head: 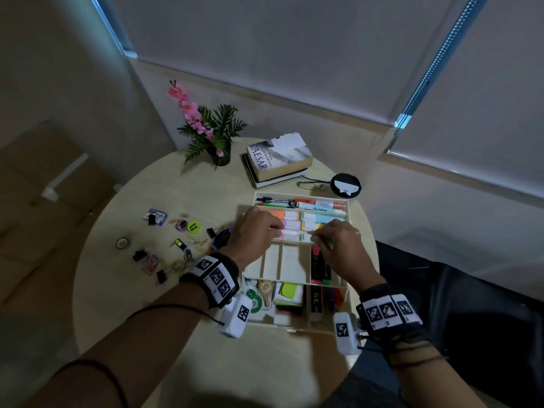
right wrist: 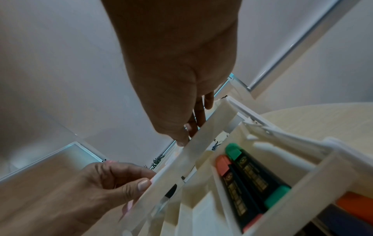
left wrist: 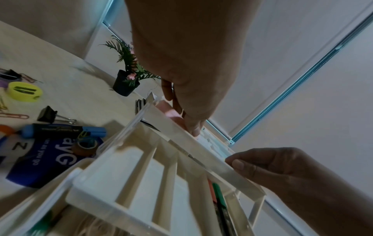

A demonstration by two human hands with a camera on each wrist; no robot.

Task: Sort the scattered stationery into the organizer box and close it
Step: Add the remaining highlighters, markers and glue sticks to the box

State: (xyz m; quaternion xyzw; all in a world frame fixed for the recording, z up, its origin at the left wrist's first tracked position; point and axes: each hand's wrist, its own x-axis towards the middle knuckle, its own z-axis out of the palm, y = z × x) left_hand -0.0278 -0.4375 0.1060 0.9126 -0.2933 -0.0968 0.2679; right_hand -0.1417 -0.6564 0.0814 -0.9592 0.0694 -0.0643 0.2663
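The cream organizer box (head: 297, 327) stands open in tiers on the round table. Its middle tray (head: 348, 214) holds pastel highlighters. My left hand (head: 256, 231) curls over a pink highlighter (head: 290, 233) lying along the tray's near wall (left wrist: 201, 150), thumb pressed on that wall. My right hand (head: 341, 245) pinches the same wall (right wrist: 197, 143) further right, its fingers reaching inside. Binder clips (head: 139, 255), paper clips (head: 194, 240), a tape roll (head: 123, 243), a yellow-green disc (head: 193, 226) and a blue marker (left wrist: 60, 130) lie scattered left of the box.
Dark highlighters (head: 321, 266) fill a lower compartment, with pens (head: 300, 203) in the top tray and sticky notes (head: 288, 290) at the bottom. Two stacked books (head: 278, 159), a potted plant (head: 219, 136), glasses (head: 313, 185) and a black disc (head: 346, 185) sit behind the box.
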